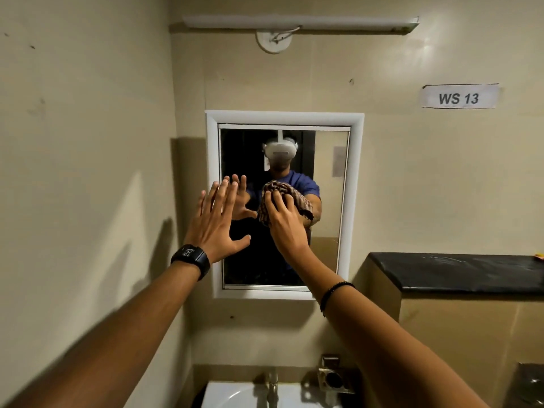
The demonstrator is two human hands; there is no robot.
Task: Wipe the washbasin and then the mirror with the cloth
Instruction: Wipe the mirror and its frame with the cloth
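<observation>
Beige wall (426,178), mirror (326,201), cloth (284,188) under curled fingers (276,203) of right hand (288,228)

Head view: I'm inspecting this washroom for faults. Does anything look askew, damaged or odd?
Yes. Bare wires loop out of the round wall plate up to the tube light above the mirror, unclipped and exposed. The paper WS 13 label has uneven, ragged edges. The mirror itself hangs straight.

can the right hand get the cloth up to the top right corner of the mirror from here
Probably yes. The right hand holds the cloth against the mirror glass, nothing stands between it and that corner, and the left hand sits off to the other side.
</observation>
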